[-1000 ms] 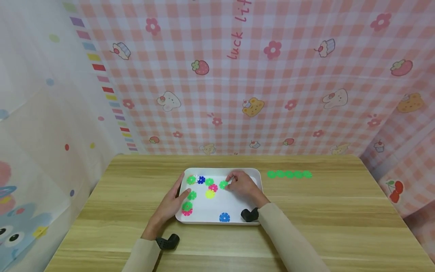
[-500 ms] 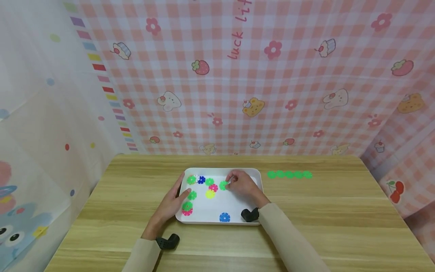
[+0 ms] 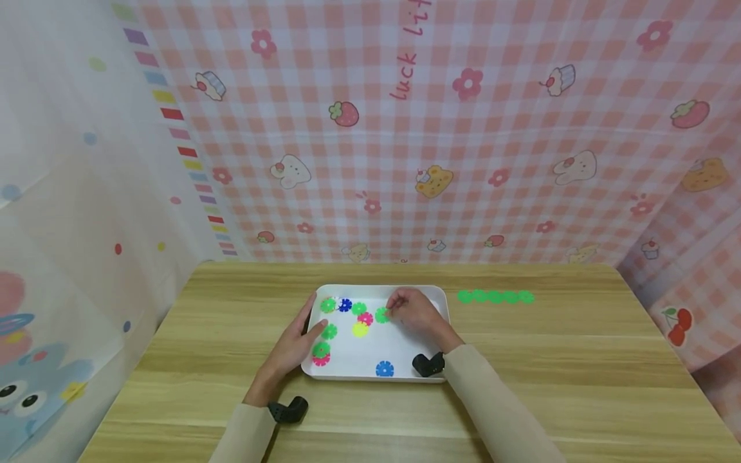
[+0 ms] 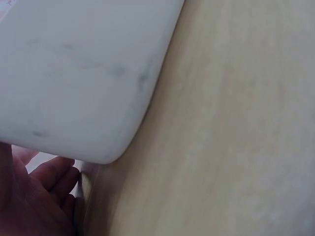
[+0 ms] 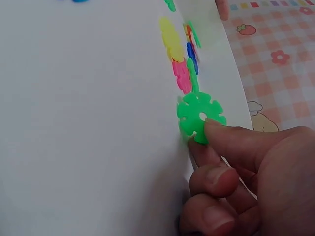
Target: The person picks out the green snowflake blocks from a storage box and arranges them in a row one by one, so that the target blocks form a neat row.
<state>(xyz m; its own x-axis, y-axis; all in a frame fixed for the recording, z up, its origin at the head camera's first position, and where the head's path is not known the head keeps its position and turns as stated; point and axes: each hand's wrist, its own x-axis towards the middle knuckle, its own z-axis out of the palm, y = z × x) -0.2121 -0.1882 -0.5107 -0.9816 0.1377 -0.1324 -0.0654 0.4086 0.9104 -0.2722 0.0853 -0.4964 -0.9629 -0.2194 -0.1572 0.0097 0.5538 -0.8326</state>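
My right hand (image 3: 415, 314) pinches a green snowflake disc (image 5: 197, 110) between thumb and fingers, over the right part of the white tray (image 3: 370, 354). The disc has a notched rim and a hole in the middle. At the tray's left side, my left hand (image 3: 292, 344) grips the wall with its thumb over the rim; its other fingers show past the tray's corner in the left wrist view. Inside the tray lie more discs: a yellow disc (image 3: 359, 329), a pink disc (image 3: 365, 319), a dark blue disc (image 3: 345, 305), a lighter blue disc (image 3: 384, 368) and several green ones.
A row of several green discs (image 3: 495, 297) lies on the wooden table (image 3: 556, 379), right of the tray near the back edge. A checked curtain (image 3: 370, 141) hangs behind the table. Each wrist bears a black camera, the right one (image 3: 428, 365) over the tray's front corner.
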